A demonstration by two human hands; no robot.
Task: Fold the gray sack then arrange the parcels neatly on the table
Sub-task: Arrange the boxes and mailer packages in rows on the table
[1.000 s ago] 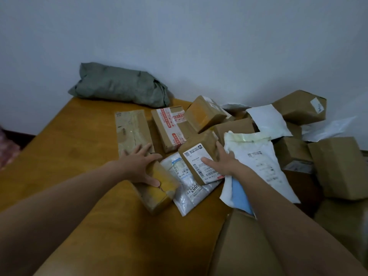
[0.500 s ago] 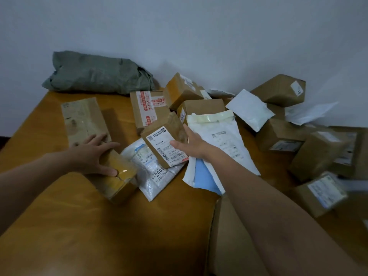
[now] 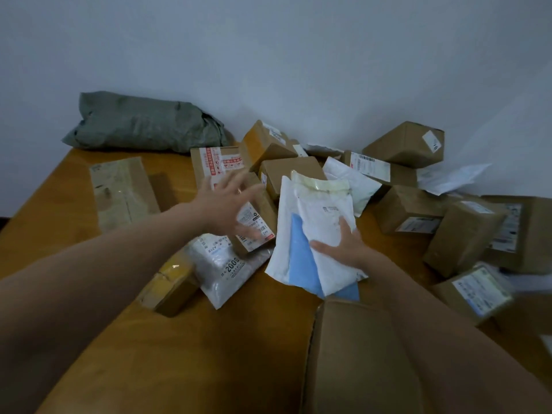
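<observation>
White poly mailers (image 3: 319,216) lay under my right hand (image 3: 343,246), fingers spread flat; my left hand (image 3: 227,204) hovered open-fingered over the small labelled carton (image 3: 265,204). I judged squaring the mailers' edges before stacking the best course.

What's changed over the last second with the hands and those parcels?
The left hand has come off the yellow-taped box and swung right, open, over the small labelled box. The right hand let go of that box and now lies flat on the white mailer beside it. The gray sack, the yellow-taped box and the long flat parcel lie where they were.
</observation>
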